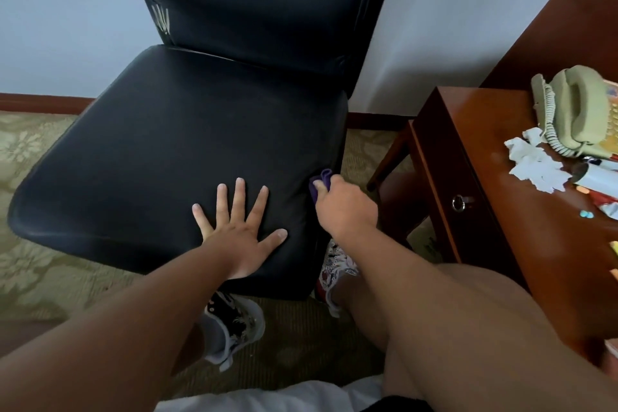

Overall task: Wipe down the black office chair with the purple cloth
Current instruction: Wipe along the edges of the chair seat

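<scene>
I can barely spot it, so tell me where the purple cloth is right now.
Head view, right of centre: the cloth is bunched in the right hand against the right edge of the chair seat, between the flat left hand and the desk.

Chair (174,130) left of desk (495,184); phone (575,110) on desk

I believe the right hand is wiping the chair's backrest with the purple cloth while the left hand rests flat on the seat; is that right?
Not quite. The head view shows the right hand holding the purple cloth against the right edge of the seat, not the backrest. The left hand does rest flat on the seat, fingers spread.
</scene>
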`<state>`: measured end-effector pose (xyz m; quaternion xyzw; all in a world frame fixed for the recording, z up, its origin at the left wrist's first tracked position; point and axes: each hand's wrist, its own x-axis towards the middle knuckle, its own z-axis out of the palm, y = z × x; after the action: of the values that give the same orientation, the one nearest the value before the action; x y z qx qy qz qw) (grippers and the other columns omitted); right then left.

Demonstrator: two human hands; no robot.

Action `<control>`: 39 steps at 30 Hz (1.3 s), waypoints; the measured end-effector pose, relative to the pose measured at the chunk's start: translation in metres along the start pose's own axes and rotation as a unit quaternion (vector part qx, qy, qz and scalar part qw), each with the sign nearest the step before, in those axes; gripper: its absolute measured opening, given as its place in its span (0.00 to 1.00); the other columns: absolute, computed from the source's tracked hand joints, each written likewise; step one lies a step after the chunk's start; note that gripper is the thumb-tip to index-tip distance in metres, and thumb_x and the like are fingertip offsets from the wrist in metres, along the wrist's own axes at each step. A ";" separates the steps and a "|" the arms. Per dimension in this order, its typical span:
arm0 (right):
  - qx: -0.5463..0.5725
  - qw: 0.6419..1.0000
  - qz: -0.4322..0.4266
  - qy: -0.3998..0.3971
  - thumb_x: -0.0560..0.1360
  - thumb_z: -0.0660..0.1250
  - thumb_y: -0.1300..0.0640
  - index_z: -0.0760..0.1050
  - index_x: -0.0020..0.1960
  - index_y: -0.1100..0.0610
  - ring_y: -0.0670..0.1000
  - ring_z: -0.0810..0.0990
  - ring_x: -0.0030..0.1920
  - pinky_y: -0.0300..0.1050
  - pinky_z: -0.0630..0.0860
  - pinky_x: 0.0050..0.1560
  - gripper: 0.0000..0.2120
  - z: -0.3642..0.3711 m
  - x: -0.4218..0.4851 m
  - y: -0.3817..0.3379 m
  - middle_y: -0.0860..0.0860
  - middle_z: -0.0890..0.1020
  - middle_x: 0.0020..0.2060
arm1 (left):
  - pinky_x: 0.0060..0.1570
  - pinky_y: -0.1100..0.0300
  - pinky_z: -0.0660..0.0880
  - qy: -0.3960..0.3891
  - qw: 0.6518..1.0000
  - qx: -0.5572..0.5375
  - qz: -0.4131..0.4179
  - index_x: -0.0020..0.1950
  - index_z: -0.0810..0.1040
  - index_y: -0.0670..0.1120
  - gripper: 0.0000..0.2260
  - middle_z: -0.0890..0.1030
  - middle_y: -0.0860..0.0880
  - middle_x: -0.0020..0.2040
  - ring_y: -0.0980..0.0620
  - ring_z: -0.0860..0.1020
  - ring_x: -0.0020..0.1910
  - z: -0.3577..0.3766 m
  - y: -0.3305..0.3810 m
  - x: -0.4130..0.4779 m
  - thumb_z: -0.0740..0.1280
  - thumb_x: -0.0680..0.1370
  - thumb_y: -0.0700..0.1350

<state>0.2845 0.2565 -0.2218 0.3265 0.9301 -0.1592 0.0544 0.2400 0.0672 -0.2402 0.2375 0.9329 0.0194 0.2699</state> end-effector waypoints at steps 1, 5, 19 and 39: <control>0.001 1.000 0.003 0.005 0.84 0.48 0.39 0.71 0.58 0.54 0.60 0.81 0.52 0.50 0.69 0.43 0.21 -0.002 0.011 -0.001 0.56 0.81 0.53 | 0.68 0.31 0.28 -0.002 1.000 -0.003 0.003 0.76 0.26 0.62 0.38 0.21 0.50 0.75 0.43 0.21 0.73 0.000 -0.001 0.000 0.44 0.76 0.74; 0.030 0.999 0.034 -0.006 0.84 0.49 0.39 0.72 0.62 0.54 0.61 0.79 0.57 0.53 0.72 0.52 0.23 -0.012 0.055 -0.004 0.57 0.80 0.58 | 0.68 0.31 0.27 -0.004 1.000 -0.018 0.007 0.76 0.25 0.62 0.37 0.20 0.51 0.75 0.44 0.19 0.72 0.001 0.003 0.001 0.44 0.77 0.73; 0.044 0.983 0.028 -0.178 0.82 0.49 0.37 0.73 0.67 0.54 0.59 0.75 0.64 0.54 0.70 0.66 0.27 0.000 0.000 0.022 0.56 0.76 0.66 | 0.67 0.29 0.28 -0.020 0.999 -0.010 -0.034 0.75 0.24 0.61 0.38 0.19 0.49 0.74 0.41 0.20 0.72 -0.005 0.022 0.006 0.43 0.77 0.74; -0.049 0.953 -0.043 -0.297 0.86 0.49 0.51 0.64 0.76 0.47 0.59 0.69 0.68 0.58 0.71 0.65 0.19 0.006 -0.134 0.014 0.53 0.69 0.69 | 0.69 0.24 0.38 -0.025 0.995 0.052 -0.077 0.77 0.26 0.60 0.38 0.24 0.48 0.77 0.40 0.26 0.76 -0.019 0.031 -0.009 0.43 0.77 0.74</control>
<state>0.3982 0.1861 -0.2039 0.2210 0.8918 -0.2058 0.3368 0.2502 0.0929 -0.2141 0.1792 0.9410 -0.0563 0.2814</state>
